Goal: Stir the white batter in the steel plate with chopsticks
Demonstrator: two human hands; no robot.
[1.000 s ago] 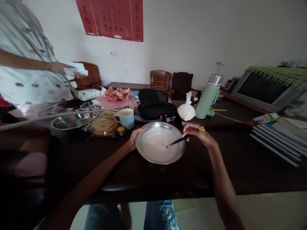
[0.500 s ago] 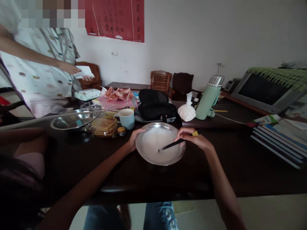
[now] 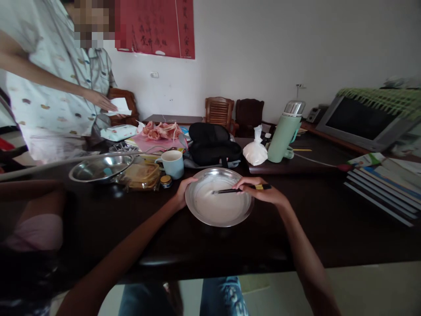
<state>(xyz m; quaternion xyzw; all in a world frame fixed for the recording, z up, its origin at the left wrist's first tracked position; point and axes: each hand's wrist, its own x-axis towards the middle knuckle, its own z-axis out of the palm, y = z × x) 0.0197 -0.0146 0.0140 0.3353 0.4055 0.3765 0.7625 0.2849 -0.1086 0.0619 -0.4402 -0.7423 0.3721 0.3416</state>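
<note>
1. Paper (image 3: pixel 120 106), white, is in the grasp of a person (image 3: pixel 55 96) standing at far left, well apart from the work
2. Metal basin (image 3: pixel 84 170), wide and shallow, lies on the dark table (image 3: pixel 171 245); just right of it come a food packet (image 3: pixel 141 176), a small jar (image 3: pixel 166 181) and a pale mug (image 3: pixel 173 166), near enough that the bowl is best kept from sliding their way
3. Left hand (image 3: pixel 184 194) is clamped on the bowl's left rim, thumb along the edge, other fingers mostly hidden; a firm, level hold should stop the bowl turning or tipping
4. Bowl (image 3: pixel 223 174), also metal, sits between the two hands with whitish liquid (image 3: pixel 220 208) below its rim; for what looks like stirring, slow strokes that sweep wall and bottom would likely mix most evenly
5. Chopsticks (image 3: pixel 226 191), dark with gold-marked ends, lie at a low slant, tips at the liquid; how deep they go I cannot tell, and a steeper angle would probably reach the bottom better
6. Right hand (image 3: pixel 265 193) is closed round their upper part, above the right rim; small wrist circles should splash less than arm strokes
7. Tied bag (image 3: pixel 255 152) of white stuff and green flask (image 3: pixel 279 139) stand beyond, books (image 3: pixel 381 193) farther right
</note>
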